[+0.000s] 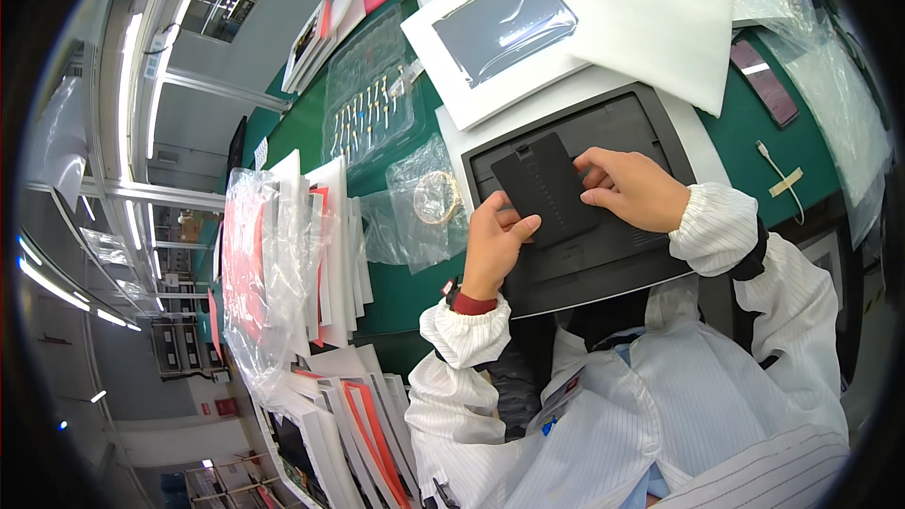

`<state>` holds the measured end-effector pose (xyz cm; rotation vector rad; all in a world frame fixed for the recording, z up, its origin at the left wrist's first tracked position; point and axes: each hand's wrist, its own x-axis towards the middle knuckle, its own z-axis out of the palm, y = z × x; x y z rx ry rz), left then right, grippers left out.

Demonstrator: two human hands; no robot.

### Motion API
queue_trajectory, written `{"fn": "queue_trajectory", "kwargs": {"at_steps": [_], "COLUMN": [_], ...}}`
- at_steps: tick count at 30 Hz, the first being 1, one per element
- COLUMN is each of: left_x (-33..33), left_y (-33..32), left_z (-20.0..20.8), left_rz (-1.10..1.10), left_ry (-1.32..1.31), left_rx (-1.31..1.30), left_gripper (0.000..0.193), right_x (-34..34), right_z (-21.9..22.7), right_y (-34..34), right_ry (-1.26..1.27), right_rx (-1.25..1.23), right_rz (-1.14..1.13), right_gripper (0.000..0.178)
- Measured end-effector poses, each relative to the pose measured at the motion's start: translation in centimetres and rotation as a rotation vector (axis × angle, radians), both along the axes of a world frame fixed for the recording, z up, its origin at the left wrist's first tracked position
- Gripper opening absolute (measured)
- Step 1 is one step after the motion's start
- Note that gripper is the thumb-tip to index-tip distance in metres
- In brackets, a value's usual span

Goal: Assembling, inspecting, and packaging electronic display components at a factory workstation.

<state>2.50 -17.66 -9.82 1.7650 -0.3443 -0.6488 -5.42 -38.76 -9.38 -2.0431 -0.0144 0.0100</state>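
Note:
A flat black plastic plate (547, 187), with a row of small marks down its middle and a notch at its top end, is held tilted between my two hands. My left hand (497, 238) grips its lower left edge between thumb and fingers. On the upper right edge my right hand (630, 187) pinches it, fingertips curled. Beneath them lies a black rectangular panel (556, 278) with a recessed back, like the rear of a picture frame or small screen. Whether the plate touches the panel cannot be told.
White foam sheets (660, 19) and a film-wrapped screen in a white frame (507, 26) lie beyond the panel. A clear tray (370, 118) of small connectors and a bagged cable coil (436, 196) are leftward, beside stacked boards (325, 254). Rightward are a phone (764, 85) and white cable (781, 179).

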Motion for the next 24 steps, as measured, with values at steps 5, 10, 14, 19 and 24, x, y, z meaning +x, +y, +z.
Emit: {"fn": "queue_trajectory", "kwargs": {"at_steps": [5,10,14,19,24], "left_x": [0.1,0.6,0.9,1.3,-0.6], "left_y": [0.6,1.4,1.4,2.0,2.3], "left_z": [0.3,0.7,1.1,4.9,3.4], "left_rz": [0.031,-0.047,-0.067,-0.009,-0.048], "left_ry": [0.027,0.031,-0.022,0.085,0.479], "left_rx": [-0.070,0.020,-0.042,-0.262,-0.216], "left_gripper": [0.025,0.031,0.033,0.063,0.064], "right_x": [1.4,1.8,2.5,4.5,5.0], "right_z": [-0.4,-0.3,0.2,3.5,2.3], "right_y": [1.3,1.9,1.3,0.8,1.9], "right_ry": [0.108,0.096,0.004,-0.221,-0.467], "right_rx": [-0.049,0.191,0.181,-0.170,-0.146], "right_rz": [-0.008,-0.052,-0.011,0.066,0.005], "right_gripper": [0.027,0.022,0.019,0.020,0.026]}}
